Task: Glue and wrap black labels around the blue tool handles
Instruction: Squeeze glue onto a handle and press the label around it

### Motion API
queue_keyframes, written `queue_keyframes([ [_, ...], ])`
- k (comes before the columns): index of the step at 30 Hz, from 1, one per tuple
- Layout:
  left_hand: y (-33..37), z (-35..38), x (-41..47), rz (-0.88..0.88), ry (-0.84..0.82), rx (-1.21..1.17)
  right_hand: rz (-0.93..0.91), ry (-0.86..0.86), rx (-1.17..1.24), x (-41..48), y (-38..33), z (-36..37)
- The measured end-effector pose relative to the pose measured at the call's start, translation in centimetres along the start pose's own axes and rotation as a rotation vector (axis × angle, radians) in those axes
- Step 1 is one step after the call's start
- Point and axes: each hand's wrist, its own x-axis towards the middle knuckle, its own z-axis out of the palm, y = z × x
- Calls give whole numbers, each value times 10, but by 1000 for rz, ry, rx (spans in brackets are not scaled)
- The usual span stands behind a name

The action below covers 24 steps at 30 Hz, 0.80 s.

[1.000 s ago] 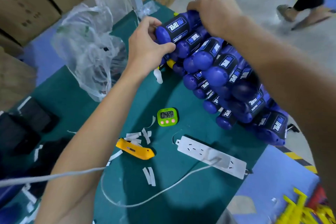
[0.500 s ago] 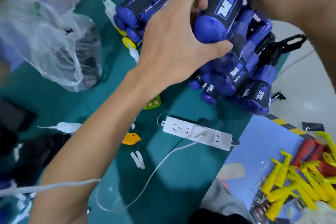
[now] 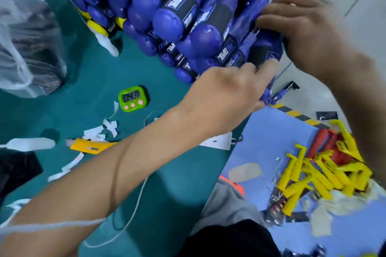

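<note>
Our left hand [image 3: 229,89] and right hand [image 3: 302,33], fingers tight around one black-labelled blue handle [image 3: 264,52] beside the pile [image 3: 167,16].

Piled up on the green table [image 3: 87,73], side by side and on top of each other: lots of blue tool handles [image 3: 167,21] with fat round ends pointing this way. Wrapped round most of them, black labels [image 3: 177,0] with blue-and-white letters. At the right edge of the pile, one labelled handle [image 3: 263,53], pinched by the left hand [image 3: 227,92] and gripped by the right hand [image 3: 302,27].
</note>
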Motion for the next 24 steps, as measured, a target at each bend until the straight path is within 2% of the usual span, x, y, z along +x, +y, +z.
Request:
queue_keyframes([
  [6,-12,11,1,-24,-103,-41,84,-52,-3,-8,1,24],
  [12,-22,14,-5,-137,-76,32,164,-47,92,-7,-4,33],
  [14,-24,15,-11,-165,-65,21,257,-40,153,-7,-4,33],
  [16,-26,12,-18,-191,-23,-56,359,-32,188,-6,-10,32],
  [20,-36,-5,-42,-307,128,-320,483,134,253,-14,-43,17],
  [24,-52,-26,-78,-487,239,-634,452,278,382,-6,-102,6],
])
